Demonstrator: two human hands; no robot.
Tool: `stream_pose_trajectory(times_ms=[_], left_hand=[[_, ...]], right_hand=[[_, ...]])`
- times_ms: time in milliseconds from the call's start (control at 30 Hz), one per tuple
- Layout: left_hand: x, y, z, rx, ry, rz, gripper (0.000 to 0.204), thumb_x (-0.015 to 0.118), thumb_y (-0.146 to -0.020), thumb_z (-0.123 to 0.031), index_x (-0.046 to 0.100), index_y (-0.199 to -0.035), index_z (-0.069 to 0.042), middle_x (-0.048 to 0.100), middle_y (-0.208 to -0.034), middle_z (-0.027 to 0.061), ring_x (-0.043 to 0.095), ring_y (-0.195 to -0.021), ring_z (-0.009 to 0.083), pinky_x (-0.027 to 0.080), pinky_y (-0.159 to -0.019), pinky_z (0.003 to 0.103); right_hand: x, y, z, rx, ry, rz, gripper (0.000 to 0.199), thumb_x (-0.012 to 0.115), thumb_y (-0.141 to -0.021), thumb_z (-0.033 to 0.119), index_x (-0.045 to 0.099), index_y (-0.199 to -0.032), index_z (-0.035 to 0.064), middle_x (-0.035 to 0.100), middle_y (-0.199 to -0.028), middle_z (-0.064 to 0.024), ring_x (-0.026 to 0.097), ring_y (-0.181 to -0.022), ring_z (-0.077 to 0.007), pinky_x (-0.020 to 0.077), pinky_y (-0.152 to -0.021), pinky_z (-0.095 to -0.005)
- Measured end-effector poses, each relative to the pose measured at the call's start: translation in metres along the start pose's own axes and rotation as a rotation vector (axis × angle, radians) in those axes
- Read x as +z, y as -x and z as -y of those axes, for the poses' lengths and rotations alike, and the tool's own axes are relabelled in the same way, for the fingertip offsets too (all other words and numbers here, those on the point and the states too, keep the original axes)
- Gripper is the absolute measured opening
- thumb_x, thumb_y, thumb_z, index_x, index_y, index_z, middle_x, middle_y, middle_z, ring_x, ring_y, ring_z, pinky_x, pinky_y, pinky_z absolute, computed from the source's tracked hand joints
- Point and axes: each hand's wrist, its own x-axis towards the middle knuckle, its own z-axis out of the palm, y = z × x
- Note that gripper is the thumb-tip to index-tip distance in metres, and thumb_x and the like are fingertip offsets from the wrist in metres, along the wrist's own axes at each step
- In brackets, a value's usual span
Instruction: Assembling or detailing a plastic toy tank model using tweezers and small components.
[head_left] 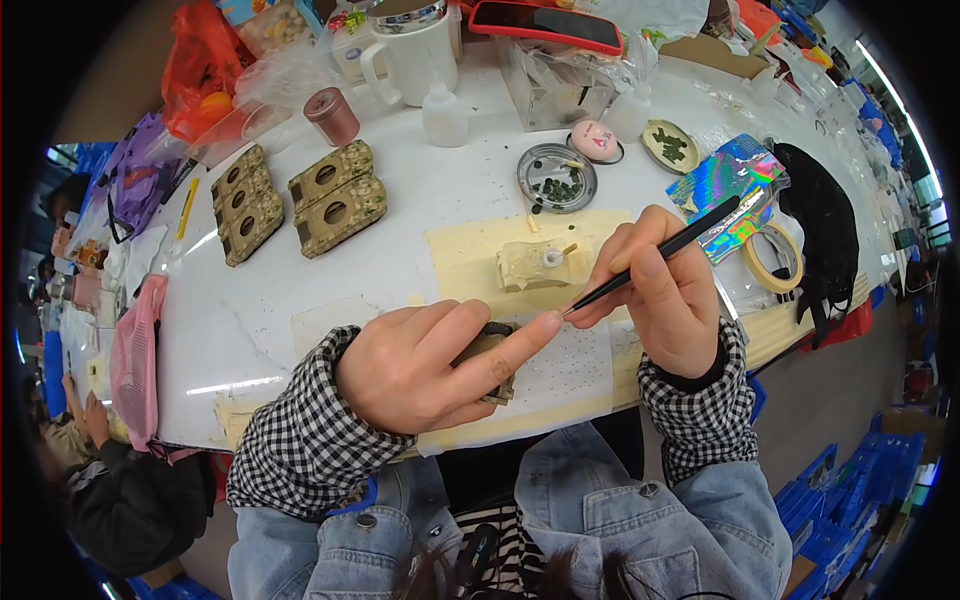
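Note:
My left hand is curled round a small camouflage-brown model piece, mostly hidden by the fingers. Its index finger stretches out to the right. In my right hand is a pair of black tweezers, held like a pen, with the points touching or almost touching that left fingertip. Anything between the points is too small to make out. Just beyond the hands, a yellowish block with a white round top sits on cream tape. Behind it stands a round clear dish holding dark green bits.
Camouflage model parts with round holes lie at the left. A second dish of green bits, a pink round lid, iridescent packet, tape roll and black bag lie right. A white mug and small bottle stand behind.

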Motion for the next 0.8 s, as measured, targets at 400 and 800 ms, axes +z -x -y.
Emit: stream_pose_trajectory(times_ms=[400, 800], left_hand=[[0.006, 0.001, -0.005, -0.603, 1.339, -0.346, 0.065, 0.045, -0.096, -0.046, 0.032, -0.141, -0.001, 0.058, -0.104, 0.0136, 0.064, -0.103, 0.0305, 0.054, -0.087, 0.039], [0.022, 0.016, 0.023, -0.838, 2.344, -0.514, 0.058, 0.029, -0.100, -0.056, 0.046, -0.126, -0.007, 0.062, -0.105, 0.0162, 0.063, -0.090, 0.0305, 0.052, -0.080, 0.043]], right_hand=[[0.009, -0.007, 0.019, -0.119, 0.123, 0.005, 0.024, 0.045, -0.102, 0.023, 0.047, -0.097, 0.0004, 0.063, -0.090, -0.0128, 0.068, -0.075, -0.0175, 0.0535, -0.065, -0.0255], [0.047, -0.023, 0.011, -0.309, 0.213, 0.139, 0.015, 0.051, -0.099, 0.015, 0.048, -0.098, -0.0004, 0.062, -0.092, -0.0144, 0.057, -0.084, -0.0147, 0.0456, -0.077, -0.0279]])
